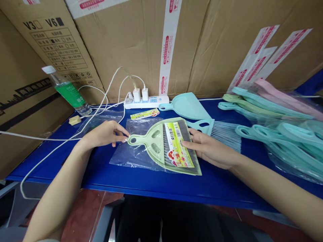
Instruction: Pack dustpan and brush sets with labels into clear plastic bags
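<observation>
A light green dustpan (152, 153) and a brush with grey bristles (166, 144) lie together partly in a clear plastic bag (121, 156), handles to the left. A yellow-green printed card (178, 144) rests over the bristles. My right hand (205, 146) grips the dustpan's wide right edge, thumb on top near the card and fingers at the far side. At the handle's end, my left hand (108, 132) pinches the bag's film between thumb and fingertips. Behind my right hand are a turquoise dustpan (188, 106) and a turquoise brush (224, 134), both unwrapped.
Several turquoise, green and pink dustpans (290, 137) are piled at the right. A second printed card (145, 114) lies near a white power strip (156, 101). White cables cross the blue table (151, 186) at left, beside a tilted water bottle (68, 94). Cardboard boxes (131, 43) stand behind.
</observation>
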The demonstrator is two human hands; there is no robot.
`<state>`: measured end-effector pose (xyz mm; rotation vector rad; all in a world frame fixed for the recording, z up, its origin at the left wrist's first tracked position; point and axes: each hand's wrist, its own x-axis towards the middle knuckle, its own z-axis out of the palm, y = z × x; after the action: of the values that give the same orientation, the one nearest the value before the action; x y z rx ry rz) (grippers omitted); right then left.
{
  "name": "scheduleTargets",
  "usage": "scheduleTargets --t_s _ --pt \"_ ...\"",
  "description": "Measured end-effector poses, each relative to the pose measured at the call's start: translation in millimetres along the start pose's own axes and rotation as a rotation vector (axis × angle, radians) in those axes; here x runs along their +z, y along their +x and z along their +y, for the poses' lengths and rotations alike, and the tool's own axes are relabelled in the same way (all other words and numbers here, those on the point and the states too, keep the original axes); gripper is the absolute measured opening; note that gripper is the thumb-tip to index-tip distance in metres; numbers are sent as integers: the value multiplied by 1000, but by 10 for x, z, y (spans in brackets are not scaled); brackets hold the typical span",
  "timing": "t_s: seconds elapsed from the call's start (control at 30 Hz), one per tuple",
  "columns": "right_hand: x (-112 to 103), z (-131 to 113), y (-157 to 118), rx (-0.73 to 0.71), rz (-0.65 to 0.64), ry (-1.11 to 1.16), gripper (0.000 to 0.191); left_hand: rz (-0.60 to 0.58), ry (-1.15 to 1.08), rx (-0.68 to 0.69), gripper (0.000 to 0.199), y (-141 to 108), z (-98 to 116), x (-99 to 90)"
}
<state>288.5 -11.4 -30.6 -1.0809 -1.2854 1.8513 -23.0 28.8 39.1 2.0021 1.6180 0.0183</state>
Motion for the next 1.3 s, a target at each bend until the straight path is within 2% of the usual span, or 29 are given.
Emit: scheduleTargets --t_s 0.2,0.33,0.5,0.67,0.83,0.9,1.03,1.3 --pt "19 -20 -13 28 30 -8 49 23 -8 86 24 30 -16 57" --pt "24 -25 -11 11 14 -18 46 19 59 123 27 31 18 89" --pt "81 -58 -3 37 59 6 51 117 173 119 24 19 10 78" --pt "91 -78 -10 58 86 -15 68 139 239 99 25 -14 -5 35" --pt "46 -48 -20 -36 9 -88 94 186 329 78 22 -25 11 30" --pt "40 -36 -23 -80 -29 -147 89 186 343 80 22 -26 13 37" --pt "49 -5 -11 -104 -58 -260 64 181 353 81 23 -32 9 44" --pt "65 -9 14 -122 -35 -247 67 174 340 106 23 -24 -6 49"
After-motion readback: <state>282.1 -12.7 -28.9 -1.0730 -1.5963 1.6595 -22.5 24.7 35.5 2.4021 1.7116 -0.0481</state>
